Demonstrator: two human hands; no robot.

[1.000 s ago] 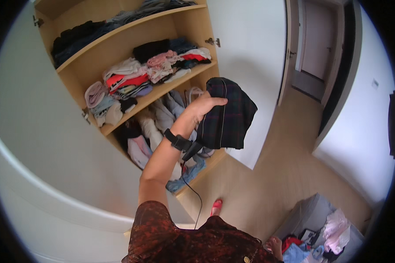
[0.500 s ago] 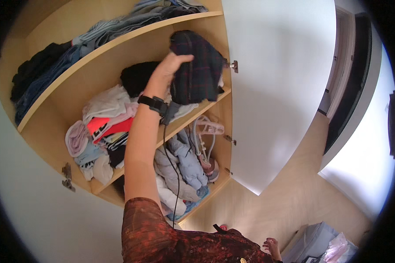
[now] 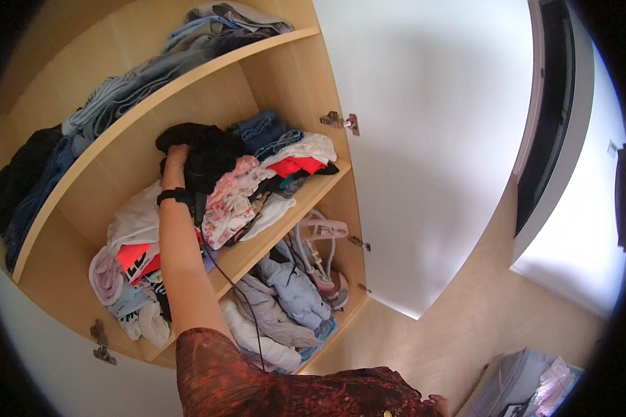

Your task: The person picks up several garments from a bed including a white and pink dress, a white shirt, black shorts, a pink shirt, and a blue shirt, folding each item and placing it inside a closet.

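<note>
My left hand (image 3: 178,154) reaches into the middle shelf of the wardrobe and grips a black garment (image 3: 212,156); dark cloth covers most of its fingers. To the right of it lie folded blue jeans (image 3: 261,132) and a pink floral garment (image 3: 229,205). White and red clothes (image 3: 299,163) rest near the shelf's right end. Left of my forearm sits a pile with a white top (image 3: 135,221) and a rolled pale pink garment (image 3: 106,276). Only a sliver of my right hand (image 3: 438,404) shows at the lower edge, its fingers not readable.
Jeans and grey clothes (image 3: 146,87) fill the upper shelf. Below are grey-blue padded garments (image 3: 295,292) and a pink hose appliance (image 3: 325,229). An open white door (image 3: 424,153) stands right. A grey storage box (image 3: 497,389) is on the floor; a black cable (image 3: 240,292) hangs from my wrist.
My left hand has moved left and down, from the raised dark plaid garment to the black one. The plaid garment cannot be made out now. My right hand has mostly dropped out of view.
</note>
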